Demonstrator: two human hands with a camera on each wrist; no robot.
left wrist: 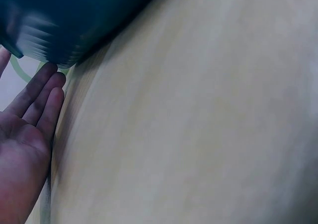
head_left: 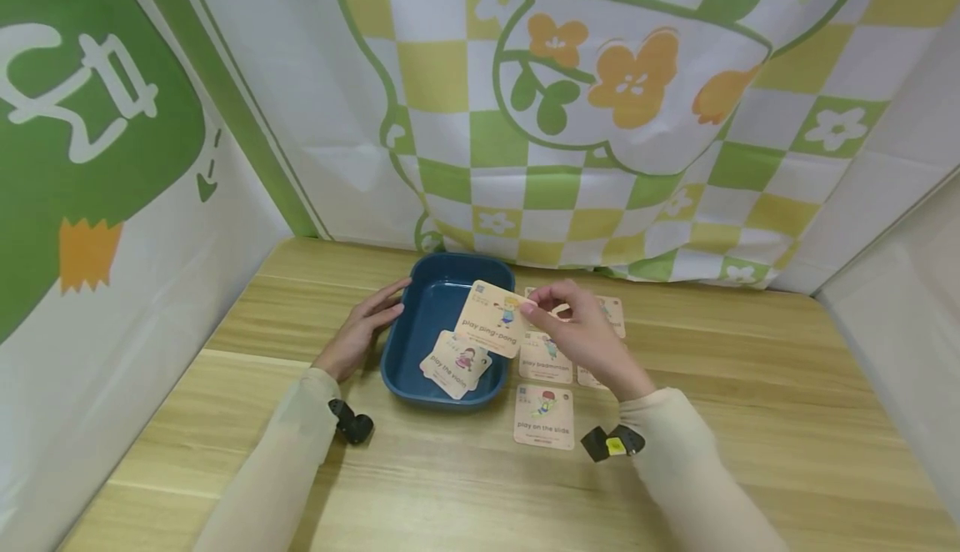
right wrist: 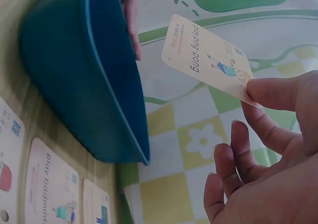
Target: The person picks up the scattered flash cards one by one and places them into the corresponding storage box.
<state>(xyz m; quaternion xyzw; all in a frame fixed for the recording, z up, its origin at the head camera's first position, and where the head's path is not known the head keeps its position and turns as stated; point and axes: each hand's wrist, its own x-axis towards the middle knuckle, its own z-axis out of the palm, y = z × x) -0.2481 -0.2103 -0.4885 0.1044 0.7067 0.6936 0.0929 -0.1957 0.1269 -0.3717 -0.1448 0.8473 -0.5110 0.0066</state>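
Between thumb and forefinger my right hand point(head_left: 588, 333) pinches a "play ping-pong" card point(head_left: 492, 318) by its edge. In the right wrist view that card point(right wrist: 208, 60) is held up beside the rim of a blue plastic tub point(right wrist: 107, 75). Inside the tub point(head_left: 401, 368) lie a "play the violin" card point(head_left: 457, 364) and at least one more beneath it. My left hand point(head_left: 363, 327) rests with extended fingers against the tub's left side. The left wrist view shows the fingers of this hand point(left wrist: 30, 134) straight, by the tub's outer wall point(left wrist: 74, 20).
Right of the tub, several cards lie on the wooden table point(head_left: 712, 419), among them "play badminton" point(head_left: 546, 364) and "play on the slide" point(head_left: 543, 419). My right hand partly covers those at the back. A patterned cloth point(head_left: 600, 202) hangs behind the table.
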